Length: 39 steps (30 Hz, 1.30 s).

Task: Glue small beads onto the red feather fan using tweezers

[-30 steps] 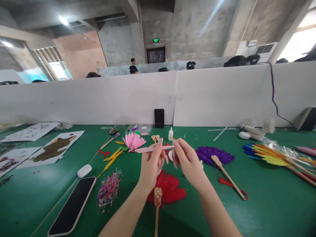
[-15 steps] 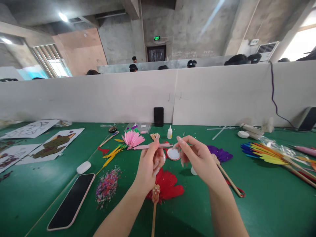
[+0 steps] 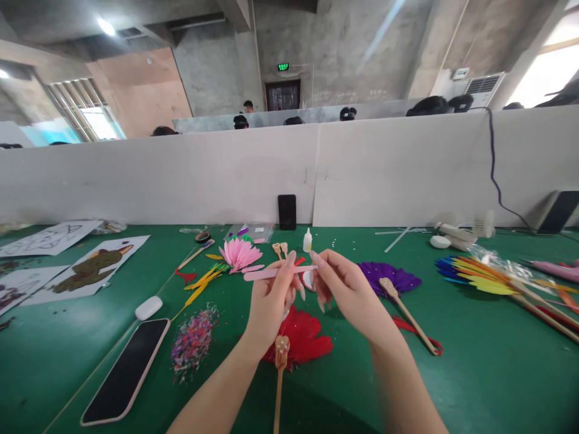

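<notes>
A pink feather (image 3: pixel 262 274) is pinched by its wide part in my left hand (image 3: pixel 270 301), its quill end pointing right. My right hand (image 3: pixel 341 289) has thumb and forefinger closed at the quill's thin tip. Beneath both hands lies a red feather fan (image 3: pixel 307 342) with a wooden handle and small white beads. Behind my fingers a round white lid or dish (image 3: pixel 308 279) is partly hidden. A small white glue bottle (image 3: pixel 307 241) stands farther back. To the left sits a pink feather fan (image 3: pixel 239 254), and to the right a purple one (image 3: pixel 402 280).
A phone (image 3: pixel 127 371), a white case (image 3: pixel 148 308) and a heap of coloured bits (image 3: pixel 194 340) lie on the left. Multicoloured feather fans (image 3: pixel 488 278) are at the right. A black device (image 3: pixel 287 212) leans against the white partition (image 3: pixel 226 175).
My right hand has moved left and its fingertips have come to the quill tip. The view has shifted slightly, and more of the purple fan shows.
</notes>
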Each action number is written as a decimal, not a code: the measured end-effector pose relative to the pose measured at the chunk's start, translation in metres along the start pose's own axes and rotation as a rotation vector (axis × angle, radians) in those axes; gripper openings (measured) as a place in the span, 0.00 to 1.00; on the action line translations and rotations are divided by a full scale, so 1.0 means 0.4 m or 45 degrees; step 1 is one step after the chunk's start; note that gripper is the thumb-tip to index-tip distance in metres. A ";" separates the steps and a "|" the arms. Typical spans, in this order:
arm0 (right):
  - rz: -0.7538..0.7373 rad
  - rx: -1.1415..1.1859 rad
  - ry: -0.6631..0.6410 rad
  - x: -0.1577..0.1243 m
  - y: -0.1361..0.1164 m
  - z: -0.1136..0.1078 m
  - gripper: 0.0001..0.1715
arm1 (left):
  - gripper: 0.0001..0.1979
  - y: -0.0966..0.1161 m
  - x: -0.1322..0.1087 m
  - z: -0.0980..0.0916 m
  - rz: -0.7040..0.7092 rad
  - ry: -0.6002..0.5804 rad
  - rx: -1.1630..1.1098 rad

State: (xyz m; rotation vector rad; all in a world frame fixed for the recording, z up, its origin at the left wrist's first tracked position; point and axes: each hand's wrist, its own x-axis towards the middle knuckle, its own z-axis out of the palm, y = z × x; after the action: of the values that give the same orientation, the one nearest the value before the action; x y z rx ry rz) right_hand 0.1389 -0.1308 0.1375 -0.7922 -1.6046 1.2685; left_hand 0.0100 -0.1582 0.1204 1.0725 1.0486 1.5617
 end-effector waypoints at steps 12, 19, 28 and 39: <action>-0.087 -0.305 0.125 -0.013 -0.008 -0.008 0.21 | 0.22 0.033 -0.014 0.004 0.239 0.035 0.317; 0.077 0.076 0.032 -0.005 -0.014 -0.013 0.17 | 0.23 0.033 -0.008 -0.003 0.277 0.057 0.322; 0.105 0.231 -0.086 -0.011 -0.011 -0.005 0.16 | 0.22 0.043 -0.014 -0.008 0.336 0.063 0.320; 0.136 0.332 -0.146 -0.021 -0.029 0.005 0.17 | 0.23 0.049 -0.016 -0.009 0.303 -0.019 0.303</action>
State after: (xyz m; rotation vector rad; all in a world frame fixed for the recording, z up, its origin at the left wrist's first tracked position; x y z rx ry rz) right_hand 0.1408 -0.1421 0.1463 -0.6582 -1.4617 1.5872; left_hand 0.0033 -0.1687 0.1372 1.4125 1.1505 1.6400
